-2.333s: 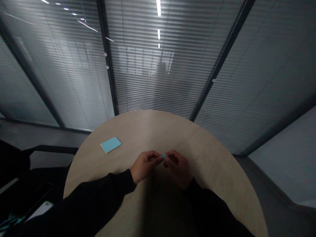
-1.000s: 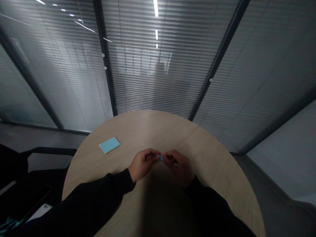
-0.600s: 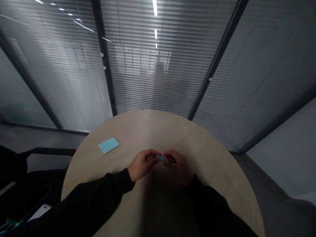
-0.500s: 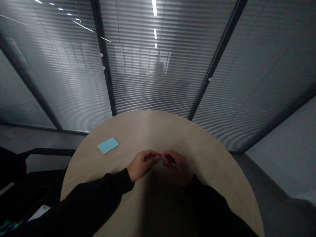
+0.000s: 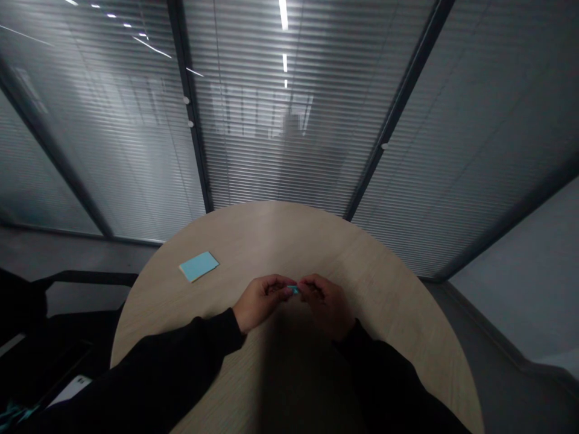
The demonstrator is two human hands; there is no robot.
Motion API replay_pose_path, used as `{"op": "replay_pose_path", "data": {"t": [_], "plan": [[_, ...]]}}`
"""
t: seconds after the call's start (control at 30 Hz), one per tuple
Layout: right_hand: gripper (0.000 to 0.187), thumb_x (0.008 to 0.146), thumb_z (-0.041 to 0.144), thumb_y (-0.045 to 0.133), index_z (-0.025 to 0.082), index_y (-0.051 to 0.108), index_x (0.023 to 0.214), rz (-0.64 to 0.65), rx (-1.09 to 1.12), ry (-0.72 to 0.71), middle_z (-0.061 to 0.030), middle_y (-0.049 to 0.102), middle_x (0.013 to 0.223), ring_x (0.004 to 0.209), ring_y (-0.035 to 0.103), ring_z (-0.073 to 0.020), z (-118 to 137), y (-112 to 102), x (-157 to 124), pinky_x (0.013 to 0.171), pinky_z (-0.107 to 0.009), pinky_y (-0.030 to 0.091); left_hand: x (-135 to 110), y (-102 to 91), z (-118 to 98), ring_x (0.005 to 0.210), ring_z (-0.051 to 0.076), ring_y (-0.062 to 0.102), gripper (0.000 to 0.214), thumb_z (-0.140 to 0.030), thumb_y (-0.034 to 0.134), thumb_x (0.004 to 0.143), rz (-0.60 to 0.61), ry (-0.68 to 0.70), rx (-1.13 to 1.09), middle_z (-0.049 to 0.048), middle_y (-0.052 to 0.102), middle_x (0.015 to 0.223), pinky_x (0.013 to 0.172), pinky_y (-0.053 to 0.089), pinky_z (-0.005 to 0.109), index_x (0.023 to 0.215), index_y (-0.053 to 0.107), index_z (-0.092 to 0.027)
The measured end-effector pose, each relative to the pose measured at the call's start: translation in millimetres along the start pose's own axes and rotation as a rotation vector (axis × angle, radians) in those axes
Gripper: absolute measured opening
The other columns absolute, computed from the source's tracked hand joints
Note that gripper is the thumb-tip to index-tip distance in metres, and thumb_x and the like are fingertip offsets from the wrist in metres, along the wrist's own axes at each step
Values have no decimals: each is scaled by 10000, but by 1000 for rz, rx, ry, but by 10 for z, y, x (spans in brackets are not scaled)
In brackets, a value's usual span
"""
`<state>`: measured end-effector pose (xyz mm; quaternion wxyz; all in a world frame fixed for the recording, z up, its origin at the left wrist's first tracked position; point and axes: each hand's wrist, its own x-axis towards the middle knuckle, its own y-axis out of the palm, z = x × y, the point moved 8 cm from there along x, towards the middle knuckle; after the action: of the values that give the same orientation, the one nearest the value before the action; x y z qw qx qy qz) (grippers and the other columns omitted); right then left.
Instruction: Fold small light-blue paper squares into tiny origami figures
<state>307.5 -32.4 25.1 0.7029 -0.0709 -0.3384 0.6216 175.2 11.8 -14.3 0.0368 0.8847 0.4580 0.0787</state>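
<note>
Left of the grip, at the frame's edge, a black chair armrest [image 5: 85,279] runs above dark shapes; below it sit a white flat object [image 5: 72,389] and a teal item [image 5: 13,415], both too dim and cut off to identify.

Further in, on the round wood-grain table [image 5: 280,241], a pale blue sticky-note pad [image 5: 198,266] lies flat, up and left of the grip, well apart from both hands.

Left hand [image 5: 262,303]: comes in from a black sleeve [image 5: 149,367], fingers curled and closed toward the centre, fingertips pinching a small blue paper piece [image 5: 294,290]. That piece sits at the grip's centre, held above the tabletop between both hands, mostly edge-on; its exact shape is hidden by the fingers.

Right hand [image 5: 326,306]: comes in from its own black sleeve [image 5: 389,380], also closed, fingertips on the piece's other side, the two hands touching it from opposite sides.

Beyond the table, ahead of the grip, stands a glass partition with venetian blinds [image 5: 280,120].
</note>
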Motion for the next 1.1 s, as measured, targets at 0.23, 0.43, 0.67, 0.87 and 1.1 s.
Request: {"op": "replay_pose_path", "data": {"t": [0.23, 0.43, 0.67, 0.87, 1.1], "plan": [[314, 937, 443, 478, 190, 603, 801, 43, 63, 49, 1, 608, 619, 568, 595, -143, -43, 73, -10, 544, -244, 453, -14, 7, -1, 756, 172, 636, 319, -402, 767, 742, 4, -26, 0, 75, 727, 826, 741, 467, 307, 902, 717, -131], [340, 877, 523, 553, 184, 578, 896, -55, 366, 189, -11, 632, 686, 590, 611, -146, -211, 39, 4, 568, -268, 506, -4, -52, 21, 744, 154, 624, 369, -376, 788, 726, -65, -36, -93, 65, 714, 827, 731, 468, 291, 985, 713, -123], [298, 797, 446, 679, 191, 583, 917, -43, 400, 147, -37, 687, 774, 677, 663, -161, -182, 48, -6, 601, -269, 536, -10, -34, 116, 757, 147, 647, 394, -347, 848, 669, -82, -108, -298, 74, 719, 865, 778, 501, 304, 941, 686, -113], [278, 777, 428, 697, 202, 612, 915, -18, 387, 154, -42, 708, 841, 714, 687, -171, -176, 56, -12, 624, -276, 553, -40, 70, 165, 756, 135, 654, 345, -333, 840, 691, 3, -176, -378, 55, 716, 832, 813, 503, 301, 910, 685, -116], [256, 811, 429, 672, 198, 619, 906, -2, 395, 149, -34, 703, 798, 685, 678, -164, -161, 64, -27, 607, -271, 541, -63, 133, 137, 730, 124, 640, 301, -334, 825, 715, 58, -188, -402, 42, 697, 772, 760, 498, 271, 858, 686, -110]]}}
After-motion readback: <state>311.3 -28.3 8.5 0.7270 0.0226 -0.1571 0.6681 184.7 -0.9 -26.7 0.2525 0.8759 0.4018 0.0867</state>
